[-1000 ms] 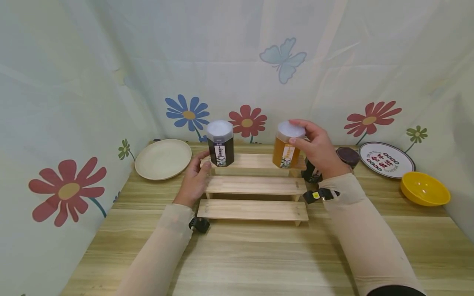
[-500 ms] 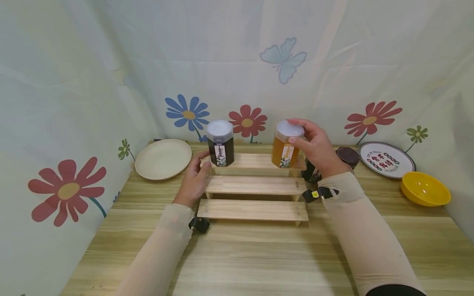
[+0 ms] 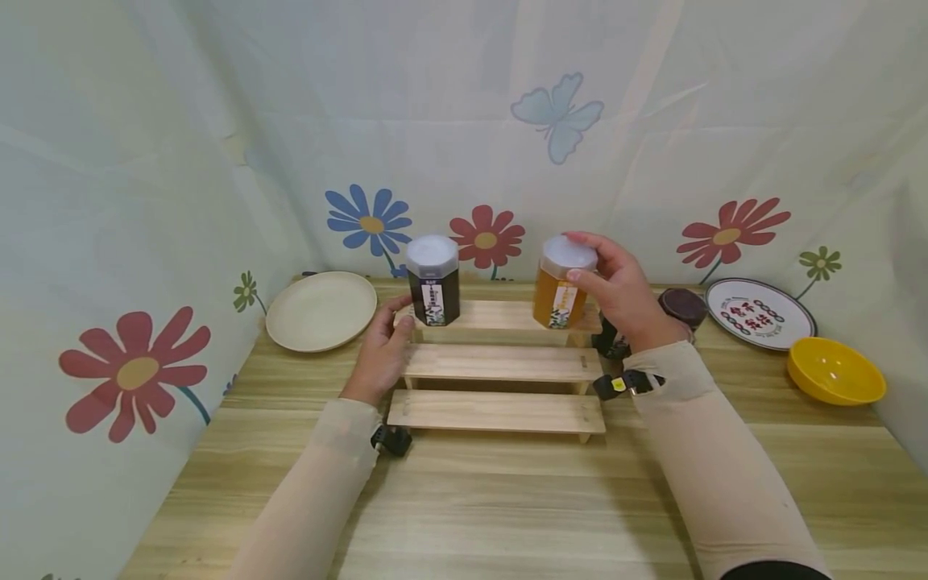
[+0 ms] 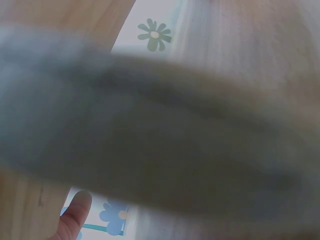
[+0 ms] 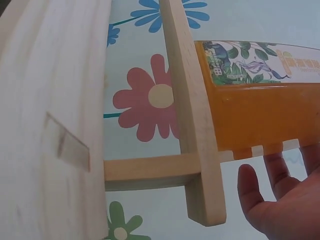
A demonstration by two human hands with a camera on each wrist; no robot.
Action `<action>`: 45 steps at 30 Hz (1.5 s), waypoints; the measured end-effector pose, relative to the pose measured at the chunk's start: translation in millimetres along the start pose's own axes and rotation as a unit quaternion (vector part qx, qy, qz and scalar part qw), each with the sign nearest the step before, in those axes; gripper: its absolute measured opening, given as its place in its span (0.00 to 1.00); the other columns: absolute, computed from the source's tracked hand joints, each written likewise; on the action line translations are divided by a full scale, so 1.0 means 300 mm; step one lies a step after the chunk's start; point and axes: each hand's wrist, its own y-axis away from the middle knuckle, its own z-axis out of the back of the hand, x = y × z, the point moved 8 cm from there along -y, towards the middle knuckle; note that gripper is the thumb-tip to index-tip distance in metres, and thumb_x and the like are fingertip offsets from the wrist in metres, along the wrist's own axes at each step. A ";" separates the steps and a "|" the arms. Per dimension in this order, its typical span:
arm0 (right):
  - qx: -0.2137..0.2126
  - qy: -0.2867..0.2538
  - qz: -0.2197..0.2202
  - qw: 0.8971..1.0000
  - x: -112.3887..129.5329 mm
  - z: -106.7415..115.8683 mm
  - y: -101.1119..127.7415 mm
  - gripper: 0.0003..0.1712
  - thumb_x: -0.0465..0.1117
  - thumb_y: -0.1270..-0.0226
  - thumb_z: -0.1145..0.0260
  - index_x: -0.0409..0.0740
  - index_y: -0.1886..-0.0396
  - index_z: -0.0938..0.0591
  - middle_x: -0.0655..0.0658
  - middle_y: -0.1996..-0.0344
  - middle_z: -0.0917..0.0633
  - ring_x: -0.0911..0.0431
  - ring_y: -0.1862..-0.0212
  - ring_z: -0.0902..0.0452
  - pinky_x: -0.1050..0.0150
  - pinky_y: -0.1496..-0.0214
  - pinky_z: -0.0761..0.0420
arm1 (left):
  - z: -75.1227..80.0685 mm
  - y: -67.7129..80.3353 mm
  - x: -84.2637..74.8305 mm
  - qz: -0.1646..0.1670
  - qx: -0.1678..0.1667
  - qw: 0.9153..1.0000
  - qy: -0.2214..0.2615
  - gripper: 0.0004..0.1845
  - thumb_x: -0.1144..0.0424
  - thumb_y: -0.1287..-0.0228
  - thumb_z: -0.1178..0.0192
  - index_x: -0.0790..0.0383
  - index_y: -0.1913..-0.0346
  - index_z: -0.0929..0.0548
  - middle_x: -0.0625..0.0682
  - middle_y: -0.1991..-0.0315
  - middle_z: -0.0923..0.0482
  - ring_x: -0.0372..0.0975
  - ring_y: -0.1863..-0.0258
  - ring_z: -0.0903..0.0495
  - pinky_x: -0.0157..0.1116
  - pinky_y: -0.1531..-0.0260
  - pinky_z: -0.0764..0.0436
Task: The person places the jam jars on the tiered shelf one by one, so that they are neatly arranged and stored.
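A three-tier wooden stand [image 3: 500, 362] rises in steps on the table. On the left of its top tier is a dark octagonal jar [image 3: 433, 282] with a white lid. My left hand [image 3: 379, 354] grips the left end of that tier, beside the jar, its fingertips partly hidden. A grey blur fills most of the left wrist view, where one fingertip [image 4: 80, 202] shows by the wood. On the right of the top tier stands an amber jar [image 3: 560, 298], upright. Thumb and fingers of my right hand [image 3: 627, 290] hold its white lid [image 3: 567, 254].
Behind my right wrist are a dark-lidded jar [image 3: 683, 306] and another dark jar [image 3: 611, 342], partly hidden. A cream plate [image 3: 322, 310] lies at the back left. A patterned plate [image 3: 801, 322] and a yellow bowl [image 3: 834, 372] are at the right. A printed curtain [image 3: 406, 121] encloses the table.
Both hands stay in place, the right one on the amber jar's lid. That jar has barely shifted. The whole scene moves a few pixels rightward in the head view.
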 end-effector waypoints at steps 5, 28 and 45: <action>0.000 0.040 -0.020 0.999 -0.013 0.005 0.005 0.32 0.34 0.21 0.38 0.48 0.21 0.29 0.47 0.31 0.27 0.52 0.38 0.30 0.68 0.41 0.22 | -0.001 -0.002 0.002 -0.004 0.002 1.000 0.001 0.22 0.61 0.14 0.53 0.59 0.24 0.31 0.54 0.21 0.36 0.44 0.21 0.42 0.51 0.25 0.39; -0.056 0.124 -0.021 0.991 0.086 0.162 0.223 0.33 0.36 0.24 0.33 0.48 0.22 0.26 0.50 0.28 0.23 0.56 0.34 0.26 0.72 0.41 0.21 | -0.004 0.000 0.001 0.005 0.002 1.000 0.001 0.22 0.61 0.14 0.53 0.58 0.23 0.31 0.54 0.22 0.35 0.45 0.33 0.34 0.42 0.37 0.34; 0.039 0.360 -0.113 0.925 0.076 0.315 0.354 0.36 0.45 0.26 0.28 0.45 0.22 0.28 0.35 0.27 0.25 0.35 0.31 0.32 0.27 0.34 0.33 | -0.003 0.001 -0.003 0.000 0.000 1.000 -0.002 0.22 0.61 0.14 0.53 0.58 0.24 0.32 0.54 0.21 0.37 0.44 0.24 0.39 0.50 0.27 0.38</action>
